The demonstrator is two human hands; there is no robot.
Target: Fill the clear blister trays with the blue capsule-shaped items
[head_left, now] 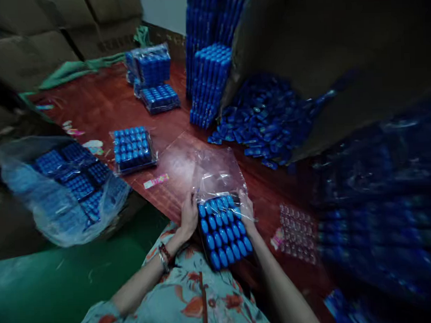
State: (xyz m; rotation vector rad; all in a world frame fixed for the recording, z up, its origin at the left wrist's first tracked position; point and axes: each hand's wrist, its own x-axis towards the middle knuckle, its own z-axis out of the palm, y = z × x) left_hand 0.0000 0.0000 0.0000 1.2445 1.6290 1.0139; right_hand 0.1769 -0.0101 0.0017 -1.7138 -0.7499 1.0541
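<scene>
A tray of blue capsule-shaped items (pixel 223 233) rests at the near edge of the red-brown table (pixel 104 106), its far end inside a clear plastic bag (pixel 218 173). My left hand (pixel 188 214) grips the tray's left side at the bag's mouth. My right hand (pixel 248 210) grips the right side, fingers on the plastic. Both forearms reach in from the bottom of the view.
A wrapped tray (pixel 133 149) lies to the left, more wrapped packs (pixel 155 79) and a tall blue stack (pixel 209 84) stand behind. Loose blue pieces (pixel 267 119) spill from a cardboard box (pixel 324 44). A large bag of packs (pixel 66 185) sits at left. An empty clear tray (pixel 297 234) lies right.
</scene>
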